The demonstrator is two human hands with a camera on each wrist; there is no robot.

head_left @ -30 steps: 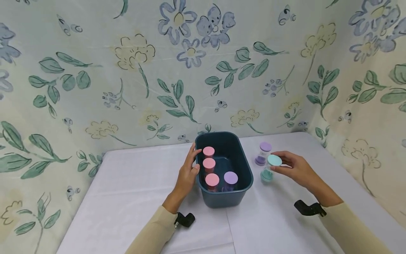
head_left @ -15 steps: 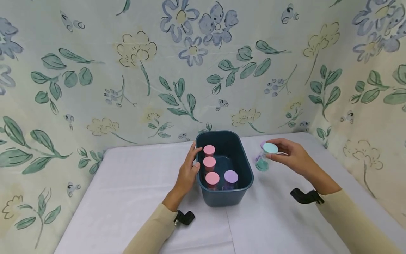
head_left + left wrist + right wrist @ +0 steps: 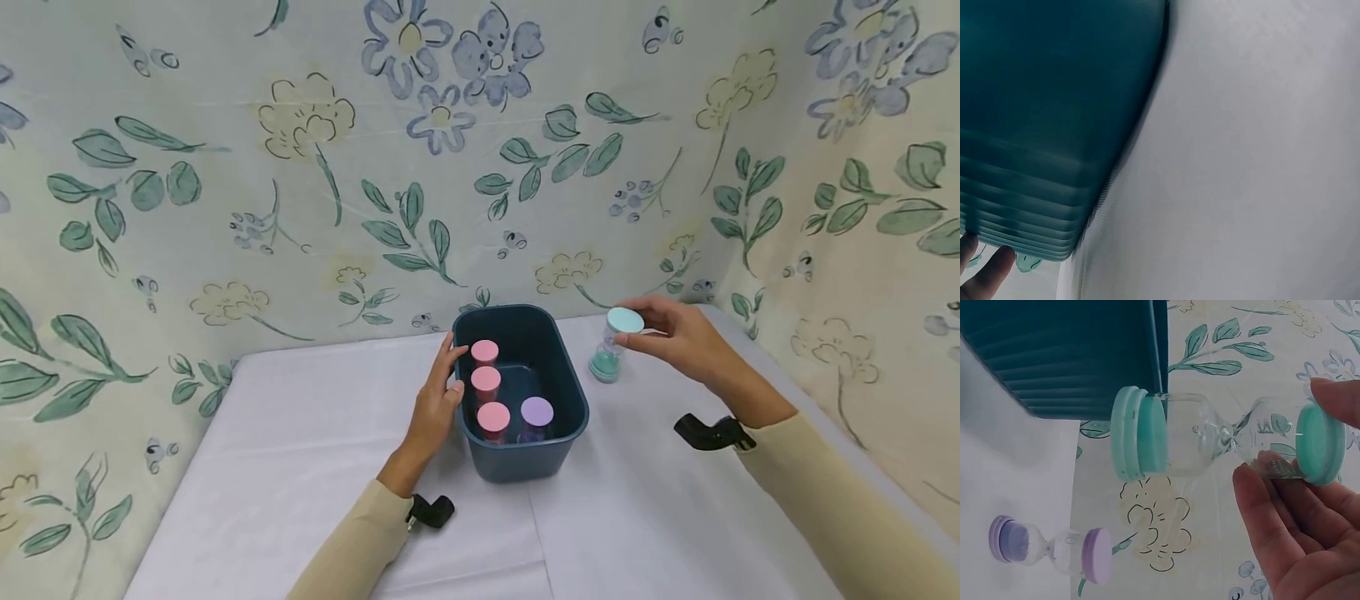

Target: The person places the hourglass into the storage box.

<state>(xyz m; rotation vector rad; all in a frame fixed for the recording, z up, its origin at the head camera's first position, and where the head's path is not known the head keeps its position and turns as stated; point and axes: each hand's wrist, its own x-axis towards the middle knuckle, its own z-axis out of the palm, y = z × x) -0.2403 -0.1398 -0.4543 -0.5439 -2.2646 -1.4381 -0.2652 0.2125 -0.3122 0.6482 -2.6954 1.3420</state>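
My right hand [image 3: 675, 342] pinches a teal-capped sand timer [image 3: 606, 363] by its upper cap, thumb on one side and fingers on the other. In the right wrist view the timer [image 3: 1194, 434] shows clear glass bulbs, with teal sand in the end away from the hand. A purple-capped sand timer [image 3: 1050, 550] stands on the table beyond it, hidden behind the teal one in the head view. My left hand [image 3: 433, 408] lies along the left side of a dark blue bin [image 3: 525, 462], fingers extended, touching its rim. Inside the bin, a purple-capped timer [image 3: 537, 412] and pink-capped timers [image 3: 485, 382] stand upright.
A white cloth covers the table [image 3: 322, 467]. Behind it and at the right hang floral curtains [image 3: 300, 208], close to the table's back edge. The bin stands between the two hands, left of the teal timer.
My right hand has carried the teal sand timer up and leftward in the head view, so it now covers the purple timer outside the bin. My left hand stays at the bin.
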